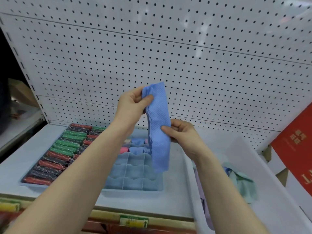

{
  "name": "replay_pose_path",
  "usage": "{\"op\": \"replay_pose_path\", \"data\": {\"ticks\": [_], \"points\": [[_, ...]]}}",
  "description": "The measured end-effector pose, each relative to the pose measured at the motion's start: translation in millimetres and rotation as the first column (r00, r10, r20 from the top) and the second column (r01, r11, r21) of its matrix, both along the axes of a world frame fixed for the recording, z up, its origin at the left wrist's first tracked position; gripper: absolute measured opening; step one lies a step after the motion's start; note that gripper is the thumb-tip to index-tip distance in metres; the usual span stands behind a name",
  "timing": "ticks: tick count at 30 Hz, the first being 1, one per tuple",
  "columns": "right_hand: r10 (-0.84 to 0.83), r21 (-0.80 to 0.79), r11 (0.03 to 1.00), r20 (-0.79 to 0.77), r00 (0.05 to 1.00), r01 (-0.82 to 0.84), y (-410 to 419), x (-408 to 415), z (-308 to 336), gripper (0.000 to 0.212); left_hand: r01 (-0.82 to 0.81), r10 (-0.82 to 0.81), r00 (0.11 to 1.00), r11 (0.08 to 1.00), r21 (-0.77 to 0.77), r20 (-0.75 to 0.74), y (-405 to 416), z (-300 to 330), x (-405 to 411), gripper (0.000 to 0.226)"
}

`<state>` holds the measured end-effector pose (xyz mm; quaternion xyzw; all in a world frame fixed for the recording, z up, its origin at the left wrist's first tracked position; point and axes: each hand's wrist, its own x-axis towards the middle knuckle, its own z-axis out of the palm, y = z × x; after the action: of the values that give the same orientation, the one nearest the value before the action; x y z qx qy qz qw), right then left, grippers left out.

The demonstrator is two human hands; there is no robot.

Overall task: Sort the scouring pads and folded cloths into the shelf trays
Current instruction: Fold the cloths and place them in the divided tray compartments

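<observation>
pegboard shelf [22, 154], blue cloth [158, 125] held up over the divider tray [135, 174].
left hand [133, 105] pinches its top, right hand [182, 132] grips mid-strip: both grips grasping, keeping it straight, likely to fold for a cell; scouring pads [62, 149] already racked left.

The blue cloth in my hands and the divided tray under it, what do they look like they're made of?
The blue textured cloth looks like soft woven or microfibre fabric: matte, ribbed weave, wavy stitched edge, hanging limp. The pale blue divided tray looks like thin moulded plastic, smooth with scalloped partitions.
</observation>
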<state>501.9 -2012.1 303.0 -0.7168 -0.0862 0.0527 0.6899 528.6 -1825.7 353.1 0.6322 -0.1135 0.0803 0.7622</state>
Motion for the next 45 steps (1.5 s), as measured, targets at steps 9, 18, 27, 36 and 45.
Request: {"op": "replay_pose_path", "data": {"ticks": [9,18,27,36,45], "points": [[-0.141,-0.059,0.989,-0.172,0.975,0.133,-2.4,-0.3,-13.1,0.024,0.229,-0.176,0.858,0.972,0.053,-0.483,-8.7,-68.1,-17.3,0.026],[-0.07,0.028,0.997,0.057,0.996,0.068,-10.3,9.7,10.5,0.046,0.019,-0.013,0.996,0.998,0.065,-0.089,-14.4,-42.8,-9.6,0.037],[0.062,0.077,0.996,-0.103,0.993,-0.054,-9.7,7.5,-1.2,0.027,-0.186,0.168,0.979,0.968,0.166,0.116,-11.3,-36.6,-6.5,0.045],[-0.142,0.076,0.987,0.016,0.99,0.141,14.0,-1.2,6.3,0.024,0.233,-0.2,0.898,0.972,0.037,-0.392,4.0,-57.6,-18.2,0.033],[0.161,-0.042,0.987,0.244,0.956,-0.155,29.9,-41.8,-32.1,0.051,0.093,-0.205,0.853,0.964,-0.248,-0.479,27.6,-83.0,-42.2,0.042]]}}
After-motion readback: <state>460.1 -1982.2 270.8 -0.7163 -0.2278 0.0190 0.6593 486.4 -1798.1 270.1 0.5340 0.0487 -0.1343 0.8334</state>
